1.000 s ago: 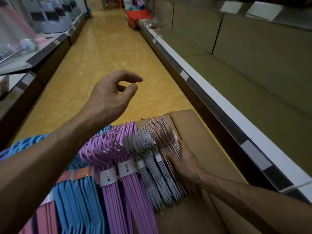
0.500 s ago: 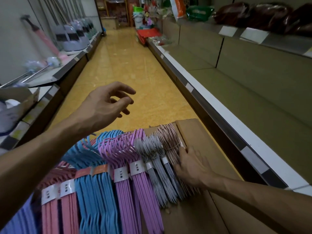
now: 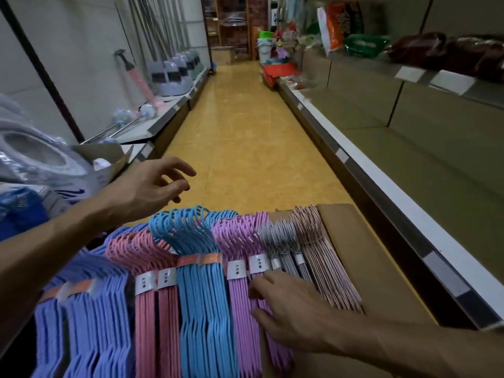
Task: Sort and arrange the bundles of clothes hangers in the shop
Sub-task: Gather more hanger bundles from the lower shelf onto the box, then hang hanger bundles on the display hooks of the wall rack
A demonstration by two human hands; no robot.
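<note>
I see the left hand (image 3: 147,189) raised in the air above the hook ends of the hangers, fingers loosely curled and spread, holding nothing and touching nothing. The right hand (image 3: 289,320) lies flat, fingers nearly straight, resting on the shafts of the lilac and grey bundles; it grips nothing.

The task items are set side by side in a row on a brown cardboard box (image 3: 354,268) in the aisle, hooks pointing away from the camera. From the left I record:
- periwinkle-blue plastic hanger bundles (image 3: 90,323) with orange bands, the largest group, running off the lower edge of the view;
- sky-blue plastic hanger bundles (image 3: 201,301), also orange-banded;
- salmon-pink plastic hanger bundles (image 3: 152,309) with white printed labels, between the two blue groups;
- lilac plastic hanger bundles (image 3: 240,296) with white labels;
- a pale pink thin hanger bundle (image 3: 327,268), nearest the right-hand shelf and tied at the neck;
- grey thin hanger bundles (image 3: 289,257), between lilac and pale pink.

A yellow tiled floor (image 3: 245,148) runs ahead. To the right stands an olive metal shelf unit (image 3: 409,159) with a white front edge. To the left, a low shelf carries grey mop buckets (image 3: 171,77) and long-handled goods.
</note>
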